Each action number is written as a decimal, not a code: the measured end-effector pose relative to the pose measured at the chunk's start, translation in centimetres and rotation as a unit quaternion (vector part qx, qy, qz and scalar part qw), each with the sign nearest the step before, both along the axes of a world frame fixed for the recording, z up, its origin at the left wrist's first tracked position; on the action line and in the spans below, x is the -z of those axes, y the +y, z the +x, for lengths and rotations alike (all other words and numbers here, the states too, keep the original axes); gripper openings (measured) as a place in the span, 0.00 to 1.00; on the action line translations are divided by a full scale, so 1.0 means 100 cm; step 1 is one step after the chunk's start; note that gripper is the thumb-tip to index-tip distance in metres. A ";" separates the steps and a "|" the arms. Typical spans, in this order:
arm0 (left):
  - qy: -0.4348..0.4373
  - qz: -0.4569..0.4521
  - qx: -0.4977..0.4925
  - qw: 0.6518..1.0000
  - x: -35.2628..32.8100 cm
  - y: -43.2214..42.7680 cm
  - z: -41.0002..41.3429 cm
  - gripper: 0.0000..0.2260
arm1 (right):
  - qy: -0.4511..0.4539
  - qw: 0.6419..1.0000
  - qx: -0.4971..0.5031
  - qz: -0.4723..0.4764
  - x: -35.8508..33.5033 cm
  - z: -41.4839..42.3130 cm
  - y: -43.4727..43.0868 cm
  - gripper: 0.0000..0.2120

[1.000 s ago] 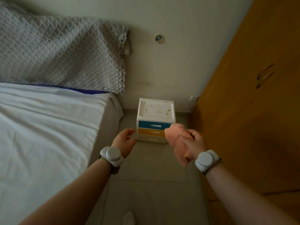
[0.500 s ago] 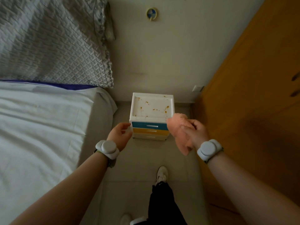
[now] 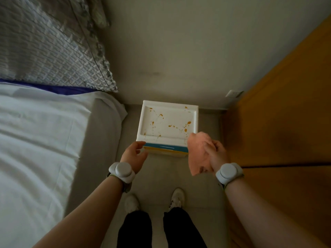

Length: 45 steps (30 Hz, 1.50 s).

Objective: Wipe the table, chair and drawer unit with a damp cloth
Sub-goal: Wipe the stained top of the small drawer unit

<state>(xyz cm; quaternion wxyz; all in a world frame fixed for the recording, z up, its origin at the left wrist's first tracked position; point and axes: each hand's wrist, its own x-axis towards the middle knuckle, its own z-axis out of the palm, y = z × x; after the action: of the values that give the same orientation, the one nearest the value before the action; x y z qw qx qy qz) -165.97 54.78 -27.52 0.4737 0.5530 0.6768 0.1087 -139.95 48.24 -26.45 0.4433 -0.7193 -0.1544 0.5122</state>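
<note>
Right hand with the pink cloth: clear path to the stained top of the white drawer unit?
Probably yes. The right hand grips the pink cloth by the front right corner of the white plastic drawer unit; its top shows only orange spots.

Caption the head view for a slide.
Right hand holds a pink cloth near the stained drawer unit; left hand open by its front.

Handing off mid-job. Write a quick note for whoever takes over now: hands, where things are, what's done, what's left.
Hands: the left hand is empty, fingers relaxed, by the front left corner of the drawer unit. The right hand grips the pink cloth at the unit's front right corner.
Done: no wiping shows; orange stains dot the unit's white top.
Left: wipe the unit. Table and chair are out of view.
</note>
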 end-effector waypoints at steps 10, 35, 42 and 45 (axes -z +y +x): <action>0.028 -0.037 0.043 0.998 0.117 0.073 0.002 0.17 | -0.192 0.978 0.007 -0.080 0.120 -0.002 0.059 0.09; 0.265 0.102 0.265 0.921 0.290 0.128 -0.046 0.35 | -0.483 0.809 -0.325 -0.078 0.278 -0.090 0.106 0.38; 0.283 0.127 0.305 0.901 0.292 0.134 -0.053 0.33 | -0.448 0.782 -0.431 -0.057 0.286 -0.175 0.122 0.39; 0.279 0.125 0.307 0.901 0.292 0.137 -0.053 0.28 | -0.439 0.760 -0.479 -0.002 0.292 -0.197 0.123 0.37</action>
<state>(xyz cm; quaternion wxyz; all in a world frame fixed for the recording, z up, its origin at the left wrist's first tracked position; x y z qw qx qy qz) -171.29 68.44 -56.72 0.2022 0.7956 0.5590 -0.1165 -159.65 60.56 -55.69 0.0225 -0.6989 -0.6552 0.2860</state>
